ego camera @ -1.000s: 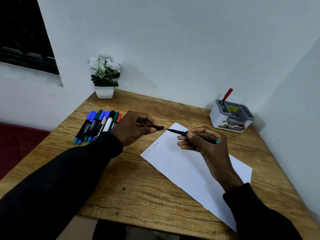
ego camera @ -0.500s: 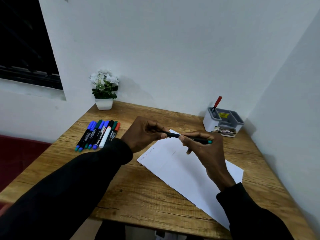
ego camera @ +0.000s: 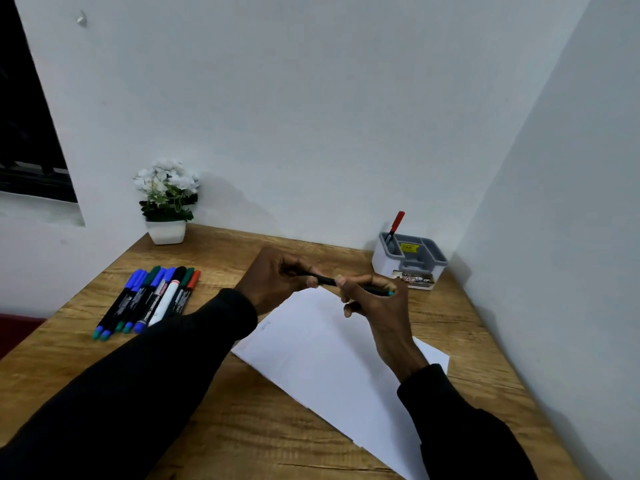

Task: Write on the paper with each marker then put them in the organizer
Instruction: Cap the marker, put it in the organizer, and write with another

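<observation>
Both hands meet on one black marker [ego camera: 327, 280], held level just above the far corner of the paper [ego camera: 322, 358]. The left hand [ego camera: 273, 278] pinches its cap end between thumb and fingers, while the right hand [ego camera: 377, 306] curls round the barrel near the teal tail. That opposed grip suits pressing a cap home (whether it is fully seated cannot be told). Faint writing marks the sheet's left edge. Further right, the grey organizer [ego camera: 410, 263] holds one red marker [ego camera: 396, 223] upright. The other markers [ego camera: 149, 299] lie in a row on the left of the desk [ego camera: 242, 427], probably within the left hand's reach.
</observation>
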